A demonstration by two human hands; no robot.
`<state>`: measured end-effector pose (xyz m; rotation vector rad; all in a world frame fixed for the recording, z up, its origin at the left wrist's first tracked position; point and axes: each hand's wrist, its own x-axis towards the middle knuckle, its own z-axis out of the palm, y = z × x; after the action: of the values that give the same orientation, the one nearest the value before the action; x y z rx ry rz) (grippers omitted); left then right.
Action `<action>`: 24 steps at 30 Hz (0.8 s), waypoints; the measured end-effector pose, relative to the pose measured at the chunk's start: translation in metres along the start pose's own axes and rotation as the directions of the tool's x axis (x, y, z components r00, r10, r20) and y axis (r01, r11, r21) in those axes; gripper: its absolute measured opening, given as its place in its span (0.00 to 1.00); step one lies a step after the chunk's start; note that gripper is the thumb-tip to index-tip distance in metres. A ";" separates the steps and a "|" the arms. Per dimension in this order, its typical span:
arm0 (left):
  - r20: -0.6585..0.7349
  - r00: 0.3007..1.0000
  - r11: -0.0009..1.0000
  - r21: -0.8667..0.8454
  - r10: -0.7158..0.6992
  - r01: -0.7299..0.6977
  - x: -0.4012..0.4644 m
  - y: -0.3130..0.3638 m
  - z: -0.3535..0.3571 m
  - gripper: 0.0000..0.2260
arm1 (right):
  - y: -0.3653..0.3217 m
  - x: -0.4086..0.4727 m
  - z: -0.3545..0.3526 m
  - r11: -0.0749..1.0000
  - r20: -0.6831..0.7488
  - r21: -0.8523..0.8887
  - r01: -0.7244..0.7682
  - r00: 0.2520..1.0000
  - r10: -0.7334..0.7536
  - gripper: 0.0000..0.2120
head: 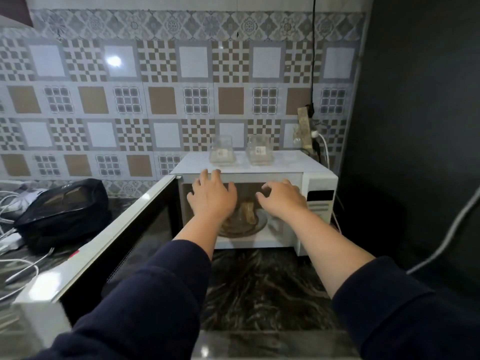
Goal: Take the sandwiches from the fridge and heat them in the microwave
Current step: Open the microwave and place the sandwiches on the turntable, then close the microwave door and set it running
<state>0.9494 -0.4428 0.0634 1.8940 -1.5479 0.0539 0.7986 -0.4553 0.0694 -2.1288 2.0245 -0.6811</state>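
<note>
Marbled dark worktop lies nearest, with the microwave on it, its door swung wide to the left. Both hands, left hand and right hand, hover empty at the opening, fingers spread. Best draw them straight back, clear of the plate of sandwiches inside, before shutting the door. Two clear jars on top look empty.

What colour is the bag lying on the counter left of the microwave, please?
Black, seen in the head view: the bag.
</note>
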 end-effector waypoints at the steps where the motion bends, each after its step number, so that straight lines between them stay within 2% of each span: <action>1: 0.011 1.000 1.000 0.008 -0.006 0.005 -0.017 -0.003 -0.002 0.24 | 0.003 -0.018 0.004 1.000 0.031 -0.003 -0.004 1.000 0.004 0.20; 4: 0.029 1.000 1.000 0.008 -0.004 0.004 -0.062 -0.011 -0.007 0.24 | 0.011 -0.067 0.014 1.000 0.116 -0.019 0.001 0.993 0.002 0.19; 9: 0.027 0.999 1.000 0.008 0.025 -0.026 -0.139 -0.028 -0.011 0.22 | 0.022 -0.138 0.031 0.999 0.176 -0.034 0.002 0.984 0.004 0.20; 13: 0.073 0.994 0.995 0.050 -0.086 0.083 -0.208 -0.046 -0.013 0.21 | 0.031 -0.196 0.040 0.999 0.237 -0.029 0.014 0.971 -0.007 0.19; 19: 0.203 0.967 0.988 0.049 -0.152 0.145 -0.298 -0.082 -0.031 0.17 | 0.023 -0.276 0.051 0.995 0.302 0.020 0.093 0.949 -0.095 0.18; 24: 0.170 0.950 0.954 0.193 -0.262 0.229 -0.341 -0.127 -0.074 0.12 | -0.019 -0.315 0.048 0.975 0.328 0.070 0.213 0.918 -0.224 0.19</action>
<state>0.9895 -0.1059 -0.0878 2.2753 -1.4554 -0.1159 0.8348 -0.1573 -0.0395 -2.2883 1.6074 -0.3410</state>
